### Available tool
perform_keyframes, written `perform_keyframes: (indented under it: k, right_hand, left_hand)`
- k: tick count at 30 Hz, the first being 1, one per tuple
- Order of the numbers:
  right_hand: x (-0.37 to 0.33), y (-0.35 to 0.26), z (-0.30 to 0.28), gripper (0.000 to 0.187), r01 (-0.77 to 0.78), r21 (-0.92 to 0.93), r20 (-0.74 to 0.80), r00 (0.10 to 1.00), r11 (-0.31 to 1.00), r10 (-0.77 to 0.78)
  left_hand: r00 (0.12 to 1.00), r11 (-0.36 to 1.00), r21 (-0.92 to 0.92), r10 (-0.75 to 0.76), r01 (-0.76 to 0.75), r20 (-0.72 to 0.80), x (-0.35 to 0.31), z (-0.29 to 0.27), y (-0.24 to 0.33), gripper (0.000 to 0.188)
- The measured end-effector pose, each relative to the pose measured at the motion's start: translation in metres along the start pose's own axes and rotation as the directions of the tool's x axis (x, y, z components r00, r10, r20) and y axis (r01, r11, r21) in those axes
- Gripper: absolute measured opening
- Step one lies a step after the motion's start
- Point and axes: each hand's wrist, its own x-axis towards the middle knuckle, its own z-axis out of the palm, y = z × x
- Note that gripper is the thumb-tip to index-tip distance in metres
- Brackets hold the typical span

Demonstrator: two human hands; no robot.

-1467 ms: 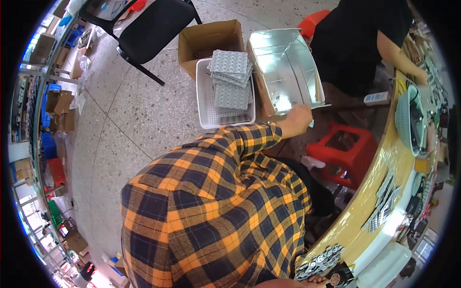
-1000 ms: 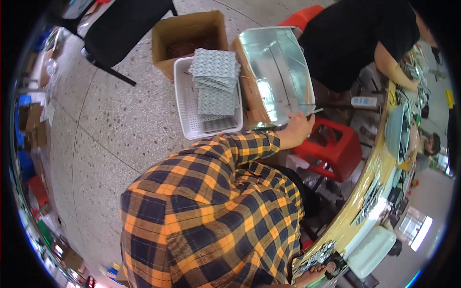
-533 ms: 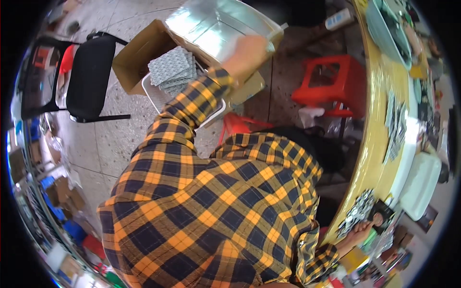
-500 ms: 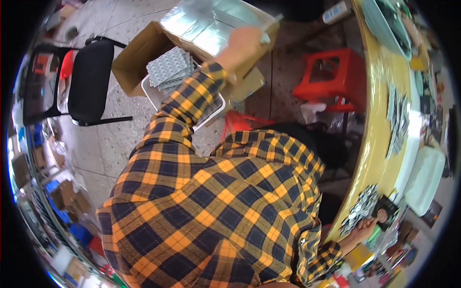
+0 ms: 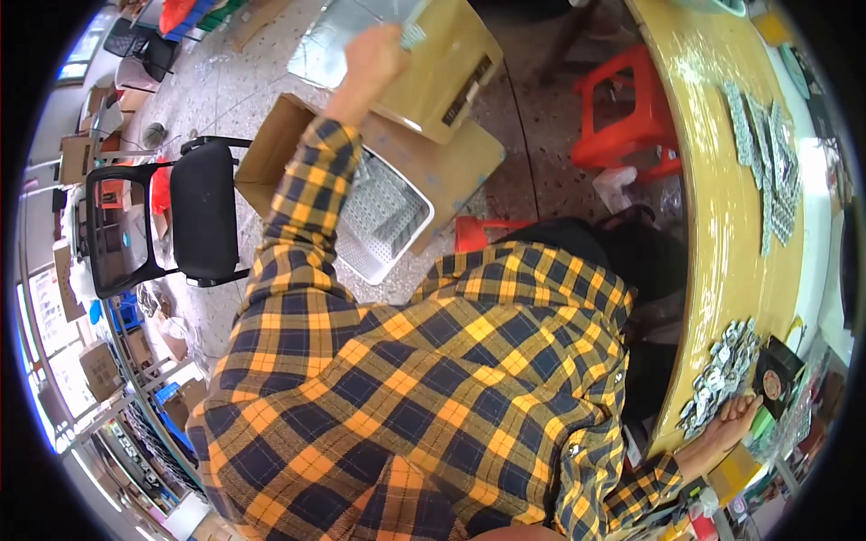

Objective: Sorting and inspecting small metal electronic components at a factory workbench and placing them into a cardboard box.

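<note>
Head camera looks down over my yellow-and-navy plaid shirt (image 5: 424, 397), which fills the lower middle of the frame. Nearest, at lower right, my right hand (image 5: 732, 417) rests on the edge of the curved yellow table (image 5: 722, 225), fingers loosely curled and lying against a heap of small grey metal parts (image 5: 722, 374); I cannot tell whether they pinch any of them. A small dark box (image 5: 776, 379) sits just beside that heap. Farther along the table, more grey parts (image 5: 762, 153) lie in rows. Past my shoulder, a white slotted basket (image 5: 383, 221) stands on the speckled floor, holding stacked grey trays, with an open cardboard box (image 5: 271, 149) just behind it and a black chair (image 5: 194, 216) to its left. A red plastic stool (image 5: 622, 117) stands near the table. Farthest, at the top, my left arm stretches out and my left hand (image 5: 374, 59) closes over the rim of a shiny silver foil-lined carton (image 5: 361, 45), fingers wrapped around its edge.
</note>
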Motion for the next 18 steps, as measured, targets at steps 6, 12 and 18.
perform_keyframes:
  k: [6,12,18]
  right_hand:
    - [0.002,0.001,0.000,0.036,0.061,0.013,-0.014,0.998,0.998,-0.061]
    - [0.016,0.006,-0.013,0.032,0.055,0.009,0.074,0.996,0.998,-0.056]
    - [0.001,0.001,0.003,0.037,0.067,-0.028,0.050,0.997,0.997,-0.066]
  left_hand:
    - [0.932,0.982,-0.159,0.149,-0.101,0.329,-0.091,0.014,0.101,0.016]
    - [0.954,0.987,-0.151,0.091,-0.049,0.286,-0.149,0.060,0.135,0.013]
    - [0.931,0.989,-0.148,0.069,-0.017,0.357,-0.148,0.063,0.156,0.016]
